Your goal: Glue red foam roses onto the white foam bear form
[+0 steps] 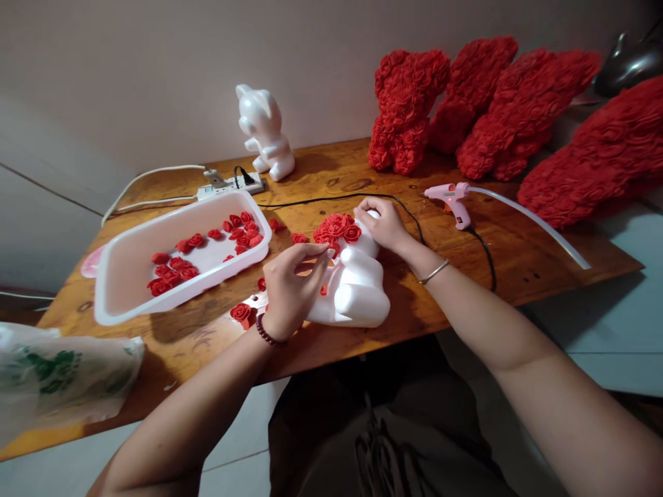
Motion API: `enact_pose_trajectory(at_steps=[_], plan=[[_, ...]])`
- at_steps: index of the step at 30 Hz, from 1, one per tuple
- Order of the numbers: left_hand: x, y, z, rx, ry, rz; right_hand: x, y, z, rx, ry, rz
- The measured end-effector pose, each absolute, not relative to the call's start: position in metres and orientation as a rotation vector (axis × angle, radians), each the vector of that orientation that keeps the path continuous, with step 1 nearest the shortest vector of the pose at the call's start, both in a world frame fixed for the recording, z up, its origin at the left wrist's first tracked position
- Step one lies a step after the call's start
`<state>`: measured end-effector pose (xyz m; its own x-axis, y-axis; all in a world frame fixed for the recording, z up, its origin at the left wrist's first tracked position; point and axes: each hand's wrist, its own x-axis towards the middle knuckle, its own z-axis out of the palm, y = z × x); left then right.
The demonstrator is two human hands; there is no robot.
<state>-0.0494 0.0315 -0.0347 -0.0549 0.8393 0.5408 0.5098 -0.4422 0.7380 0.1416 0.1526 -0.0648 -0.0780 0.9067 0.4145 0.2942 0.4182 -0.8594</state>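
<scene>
A white bear figure (360,293) lies on its back on the wooden table in front of me, a cluster of red artificial roses (336,226) covering part of its head. My left hand (295,279) pinches thumb and forefinger together at a red rose on the near edge of that cluster. Over on the far side of the head, my right hand (380,222) has its fingers bent round the bear and grips it there. Part of the bear's body is hidden behind my left hand. One loose red rose (242,315) lies near my left wrist.
A white plastic tub (117,314) at left holds several red roses. Behind it are a power strip (228,186) and a second white bear (269,134). A pink glue gun (453,201) with its stick and cord lies right. Several rose-covered bears (407,103) stand behind; a plastic bag (67,373) lies front left.
</scene>
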Motion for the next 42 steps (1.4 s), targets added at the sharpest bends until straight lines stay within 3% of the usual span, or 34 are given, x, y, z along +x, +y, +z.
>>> enact_pose_trajectory(at_steps=[42], plan=[[-0.059, 0.038, -0.038, 2.273, 1.621, 1.378, 0.132, 0.138, -0.060, -1.057, -1.583, 0.593]])
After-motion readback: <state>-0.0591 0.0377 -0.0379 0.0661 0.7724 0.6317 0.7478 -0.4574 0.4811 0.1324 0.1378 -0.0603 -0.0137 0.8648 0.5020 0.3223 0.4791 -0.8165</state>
